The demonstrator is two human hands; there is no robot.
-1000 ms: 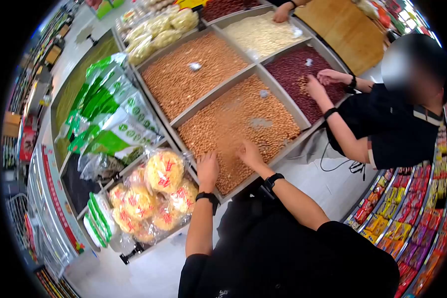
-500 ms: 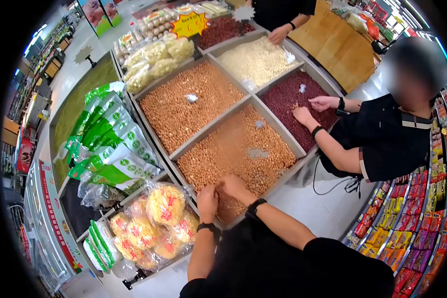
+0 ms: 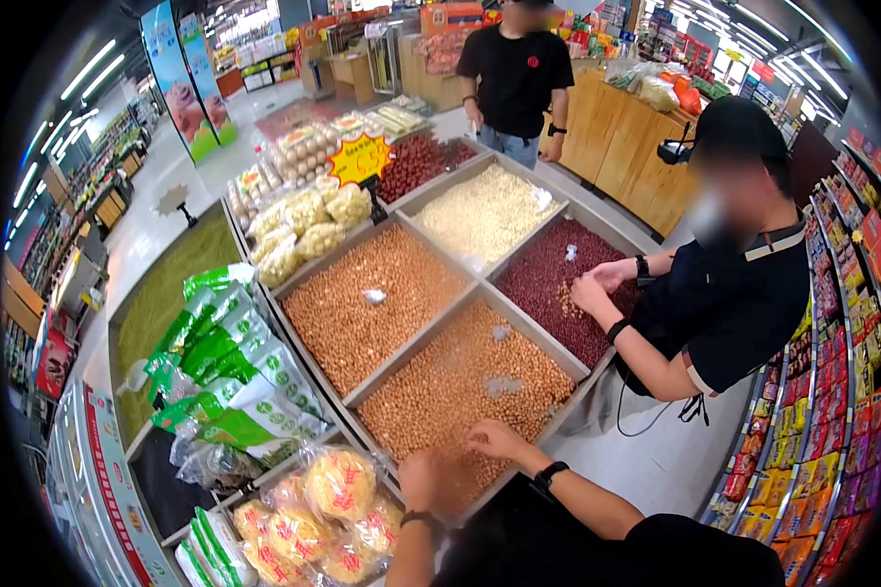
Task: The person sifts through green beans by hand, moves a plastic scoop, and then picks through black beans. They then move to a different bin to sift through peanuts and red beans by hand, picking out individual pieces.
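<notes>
My left hand [image 3: 425, 481] is over the near left corner of the front bin of peanuts [image 3: 416, 406], its fingers smeared and mostly turned from view. My right hand [image 3: 494, 440] is just above the same peanuts, its fingers curled together; anything between them is too small to make out. A dark band circles each of my wrists. Among the peanuts lie a greyish bare patch [image 3: 502, 386] and a small clear lump [image 3: 500, 333]. Behind is a second peanut bin [image 3: 347, 338] with a white crumpled piece [image 3: 373, 295] on top.
On the right a co-worker [image 3: 744, 293] holds both hands over a bin of dark red beans [image 3: 558, 284]. Another person [image 3: 515, 78] stands behind the pale grain bin [image 3: 480, 210]. Green-and-white bags [image 3: 230, 362] and wrapped yellow rounds [image 3: 338, 484] lie left. Snack shelves [image 3: 812, 430] line the right.
My hands, close together before, are now apart, the right one further right. The view has tilted up. The person at the back has drawn their hand out of the pale grain. The co-worker's hands have come together.
</notes>
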